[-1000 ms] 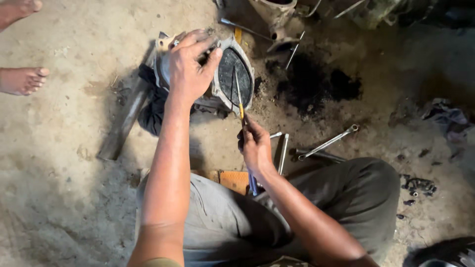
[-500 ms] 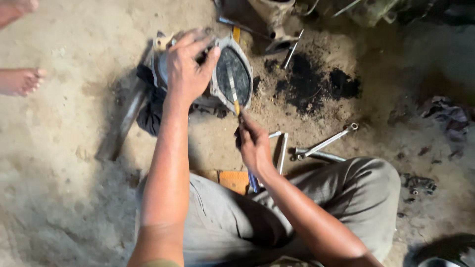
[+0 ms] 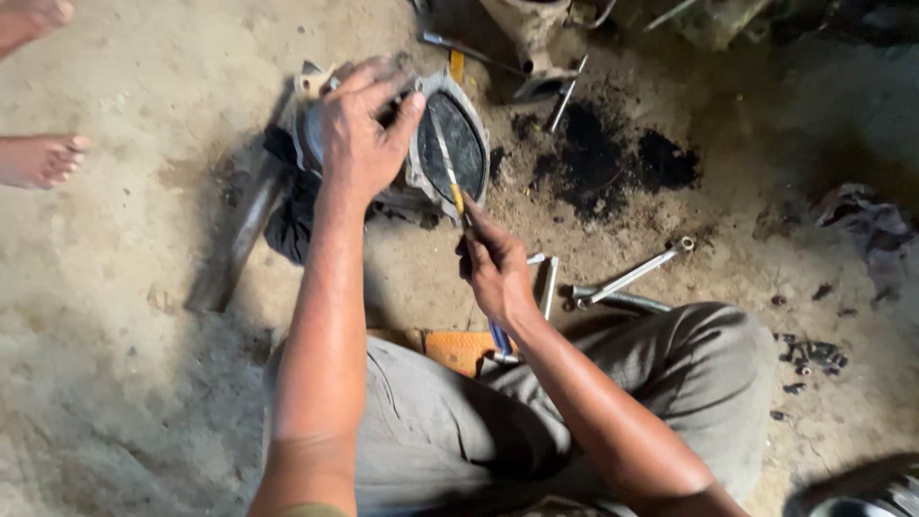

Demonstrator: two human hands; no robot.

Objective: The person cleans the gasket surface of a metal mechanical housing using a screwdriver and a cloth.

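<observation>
Two hands at work, both on the same piece. My left hand (image 3: 369, 124) lies spread over the top of the grey oval metal housing (image 3: 445, 144), fingers curled on its upper rim, pinning it down. The housing stands tilted on the dirt floor (image 3: 124, 364), propped against a dark rag (image 3: 292, 206), its black oval face turned toward me. My right hand (image 3: 496, 268) is closed round the slim metal blade with a yellow band (image 3: 448, 170); the tip lies across the black face, near its left edge. Whether the tip touches the rim, I cannot tell.

Just right of that hand, two long silver wrenches (image 3: 627, 280) lie on the floor. A black oil stain (image 3: 613, 158) spreads beyond the housing. An orange block (image 3: 459, 349) sits against my grey trousers (image 3: 450, 440). Another person's bare foot (image 3: 38, 158) rests far left.
</observation>
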